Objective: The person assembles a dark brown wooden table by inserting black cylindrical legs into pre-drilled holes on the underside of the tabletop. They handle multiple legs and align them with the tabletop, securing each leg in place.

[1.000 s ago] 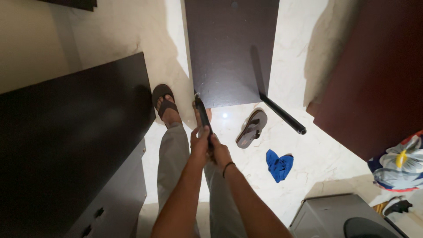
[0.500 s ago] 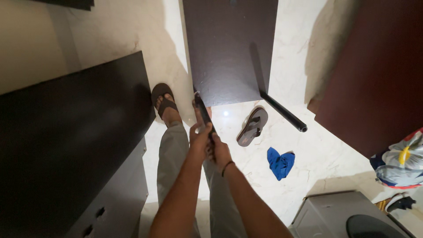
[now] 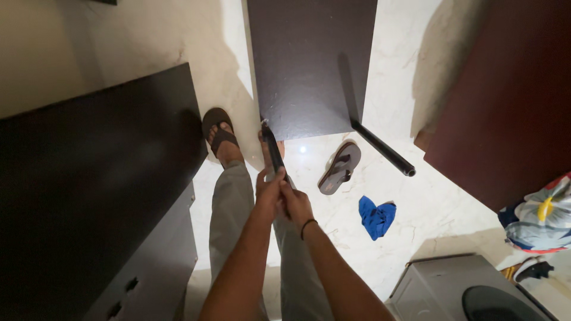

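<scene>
Both your left hand [image 3: 269, 189] and right hand [image 3: 295, 202] are clamped around the dark rod [image 3: 273, 151], holding it steeply downward, its tip at the near corner of the dark panel [image 3: 309, 65] lying flat on the floor [image 3: 333, 238], for a steady two-handed hold.

Dark brown panel [image 3: 312, 65]; blue cloth [image 3: 376, 216]; brown sandal [image 3: 340, 167]; seemingly black rod [image 3: 272, 148].

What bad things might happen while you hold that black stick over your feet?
Both hands, left hand and right hand, grip the black rod right above a bare foot; a slip might hurt toes. The loose sandal and black tube on the floor could trip a step.
</scene>
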